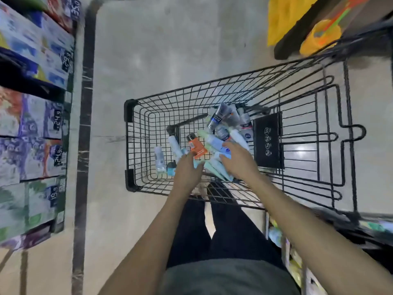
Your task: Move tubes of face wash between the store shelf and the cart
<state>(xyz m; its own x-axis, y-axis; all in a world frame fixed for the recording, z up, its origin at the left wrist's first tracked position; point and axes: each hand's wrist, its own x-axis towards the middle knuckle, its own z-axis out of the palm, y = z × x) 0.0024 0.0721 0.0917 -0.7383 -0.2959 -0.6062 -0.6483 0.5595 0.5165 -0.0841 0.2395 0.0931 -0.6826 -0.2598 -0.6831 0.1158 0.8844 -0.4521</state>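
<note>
**Both hands down in the cart among the tubes**

Head view: the black wire shopping cart (136,107) holds a loose pile of face wash tubes (221,128). The left hand (188,169) touches an orange tube (196,146). The right hand (239,159) lies over pale green and blue tubes (214,165); neither grip is clear. The store shelf of boxed goods (36,116) stands left.

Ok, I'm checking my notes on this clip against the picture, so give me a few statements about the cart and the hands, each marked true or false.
1. Both hands reach into the cart. True.
2. The orange tube lies on the floor beside the cart. False: it is inside the cart, by the left hand.
3. The right hand rests on a bunch of pale green and blue tubes. True.
4. The cart holds a single tube. False: many lie in it, among them dark grey tubes further in.
5. Price-tagged boxes stand on the shelf at left. True.
</note>
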